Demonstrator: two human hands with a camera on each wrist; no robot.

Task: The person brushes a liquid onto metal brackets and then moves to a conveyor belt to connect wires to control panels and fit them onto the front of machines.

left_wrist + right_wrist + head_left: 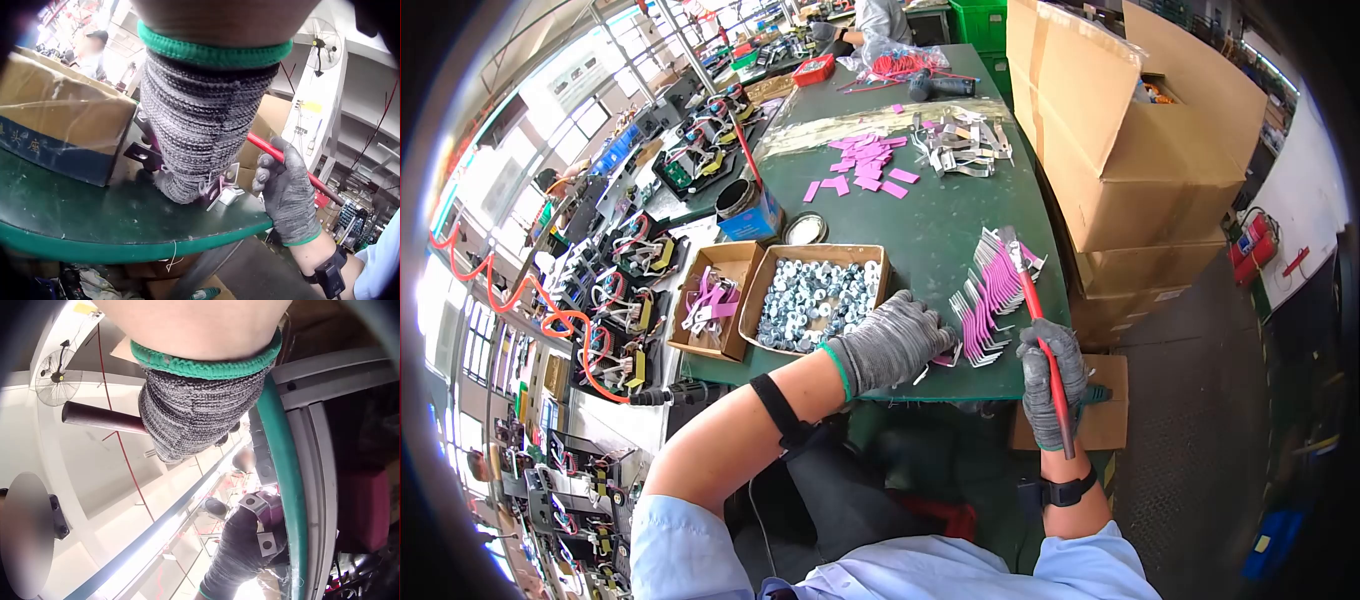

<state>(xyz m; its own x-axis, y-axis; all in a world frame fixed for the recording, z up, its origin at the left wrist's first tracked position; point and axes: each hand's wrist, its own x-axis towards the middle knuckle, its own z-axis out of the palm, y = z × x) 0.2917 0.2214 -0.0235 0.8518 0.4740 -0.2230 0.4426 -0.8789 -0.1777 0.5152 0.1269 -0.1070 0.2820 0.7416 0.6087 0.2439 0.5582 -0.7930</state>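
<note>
My gloved left hand (890, 345) is at the table's near edge, fingers bent down around a small metal bracket (948, 356) with a pink patch. In the right wrist view bracket tabs (267, 544) stick out beside the fingers. My gloved right hand (1055, 380) grips a long red-handled brush (1031, 290), its tip up and away from me over a row of metal brackets with pink pads (992, 285). The row stands close-packed just right of my left hand. Fingertips of the left hand are mostly hidden by the glove in the left wrist view.
Left of my left hand stand a box of small grey-and-white parts (883, 265) and a smaller carton (740, 345). Loose pink pads (867, 155) and bare metal strips (965, 145) lie farther back. A pot (737, 198) and tall cartons (1170, 170) flank the table.
</note>
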